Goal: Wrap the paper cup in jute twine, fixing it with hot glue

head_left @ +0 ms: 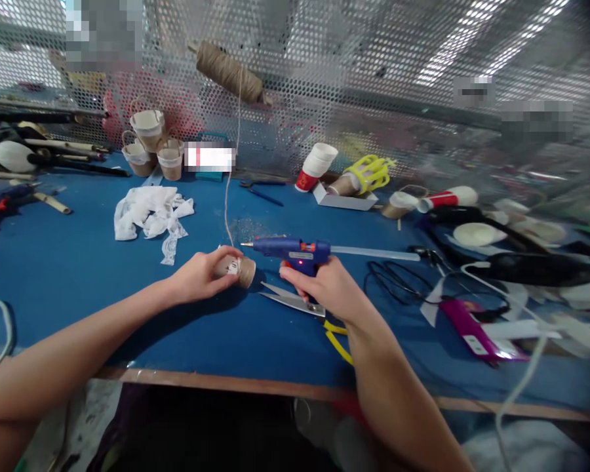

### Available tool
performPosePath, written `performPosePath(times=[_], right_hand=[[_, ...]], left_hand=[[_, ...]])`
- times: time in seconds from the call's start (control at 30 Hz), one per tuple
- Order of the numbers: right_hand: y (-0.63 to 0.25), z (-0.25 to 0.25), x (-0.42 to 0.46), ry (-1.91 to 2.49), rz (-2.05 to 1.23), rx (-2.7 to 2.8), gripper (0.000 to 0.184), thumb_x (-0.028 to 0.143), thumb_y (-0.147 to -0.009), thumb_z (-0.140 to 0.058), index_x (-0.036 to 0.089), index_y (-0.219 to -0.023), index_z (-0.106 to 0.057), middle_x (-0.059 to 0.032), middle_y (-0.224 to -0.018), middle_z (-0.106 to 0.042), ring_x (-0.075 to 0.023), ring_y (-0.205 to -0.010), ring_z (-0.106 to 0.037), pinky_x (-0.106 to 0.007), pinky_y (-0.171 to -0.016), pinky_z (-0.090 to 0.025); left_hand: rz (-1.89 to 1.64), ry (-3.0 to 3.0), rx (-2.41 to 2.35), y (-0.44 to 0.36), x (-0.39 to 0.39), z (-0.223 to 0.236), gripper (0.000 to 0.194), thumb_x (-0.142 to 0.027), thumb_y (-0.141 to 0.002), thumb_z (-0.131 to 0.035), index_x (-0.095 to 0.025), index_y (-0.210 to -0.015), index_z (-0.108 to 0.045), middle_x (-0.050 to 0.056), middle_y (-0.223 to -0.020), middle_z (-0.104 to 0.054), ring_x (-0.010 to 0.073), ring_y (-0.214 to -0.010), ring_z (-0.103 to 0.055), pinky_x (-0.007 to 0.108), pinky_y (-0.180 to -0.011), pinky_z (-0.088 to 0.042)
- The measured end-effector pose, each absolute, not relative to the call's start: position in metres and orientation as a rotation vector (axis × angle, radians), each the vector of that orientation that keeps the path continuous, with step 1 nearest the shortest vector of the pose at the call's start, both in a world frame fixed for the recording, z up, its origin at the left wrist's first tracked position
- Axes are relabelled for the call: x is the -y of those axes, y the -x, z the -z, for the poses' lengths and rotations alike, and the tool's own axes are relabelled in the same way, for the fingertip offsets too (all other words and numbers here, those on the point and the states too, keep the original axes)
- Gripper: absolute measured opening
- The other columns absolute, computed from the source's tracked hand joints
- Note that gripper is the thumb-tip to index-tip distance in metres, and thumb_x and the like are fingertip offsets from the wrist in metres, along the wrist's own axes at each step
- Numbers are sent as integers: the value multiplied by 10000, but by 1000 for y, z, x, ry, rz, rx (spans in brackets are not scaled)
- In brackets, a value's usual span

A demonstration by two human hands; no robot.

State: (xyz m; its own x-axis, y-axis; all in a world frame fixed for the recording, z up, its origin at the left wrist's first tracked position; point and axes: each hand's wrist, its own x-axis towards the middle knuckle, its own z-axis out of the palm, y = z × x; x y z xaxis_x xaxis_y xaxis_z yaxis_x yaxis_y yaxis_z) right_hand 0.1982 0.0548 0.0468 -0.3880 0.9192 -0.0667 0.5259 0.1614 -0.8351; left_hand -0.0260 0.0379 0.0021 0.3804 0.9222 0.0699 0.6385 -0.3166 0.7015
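Between the fingers and thumb of my left hand (204,275) lies a small paper cup (246,272), tipped on its side, with twine wound around part of it. A strand of twine (227,196) runs from the cup up to a spool (229,72) on the mesh. My right hand (327,285) is wrapped around the handle of a blue glue gun (292,249), a red light showing on its grip. Its nozzle points left, just above the cup, and a clear glue stick (376,252) sticks out behind. Under my right hand lie scissors (292,299) with yellow handles.
White lace (150,213) is heaped at the left. Small twine-wrapped cups with handles (147,128) stand at the back, near pliers (263,190). Stacked paper cups (316,167) stand beside a white box (347,198). Black cable (388,282) and a purple packet (476,331) lie at right.
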Motion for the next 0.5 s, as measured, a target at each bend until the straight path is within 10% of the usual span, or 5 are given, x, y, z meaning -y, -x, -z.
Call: performPosePath(times=[0.5], right_hand=[[-199, -46, -46, 1457, -763, 2255, 208, 339, -744, -537, 187, -601, -538, 18, -552, -569, -136, -544, -514, -254, -530, -420]], left_hand=[[-707, -1885, -1288, 26, -37, 6, 367, -323, -785, -500, -158, -1092, -384, 23, -763, -588, 100, -551, -497, 211, -510, -380]])
